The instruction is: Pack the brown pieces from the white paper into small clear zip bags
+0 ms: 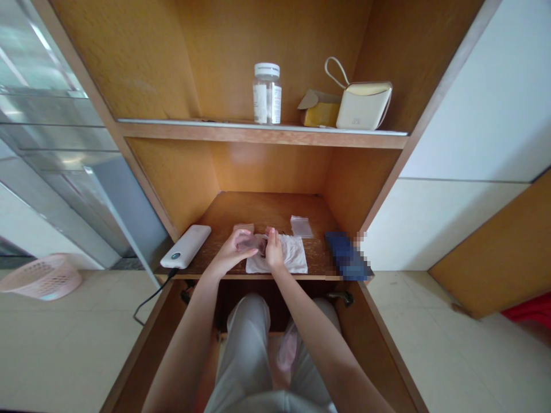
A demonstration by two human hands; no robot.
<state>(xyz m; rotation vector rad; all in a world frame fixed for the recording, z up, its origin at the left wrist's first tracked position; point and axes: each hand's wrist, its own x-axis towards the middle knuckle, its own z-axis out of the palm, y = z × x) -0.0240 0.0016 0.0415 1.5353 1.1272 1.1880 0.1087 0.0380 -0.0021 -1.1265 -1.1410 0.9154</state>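
Low over the brown shelf board, my left hand curls its thumb and fingers around a see-through plastic piece, which looks like a small clear bag. My right hand is closed beside it, pinching at a small dark reddish thing between the two hands; its kind is too small to make out. Beneath both hands lies a crumpled white cloth or tissue. Just behind my left hand is a flat pinkish-beige item, partly hidden. A small clear zip bag lies behind the cloth.
On the left of the board rests a white power bank with a black cable. A dark blue flat object, partly pixelated, lies at the right edge. The upper shelf holds a clear bottle, a yellow box and a cream pouch.
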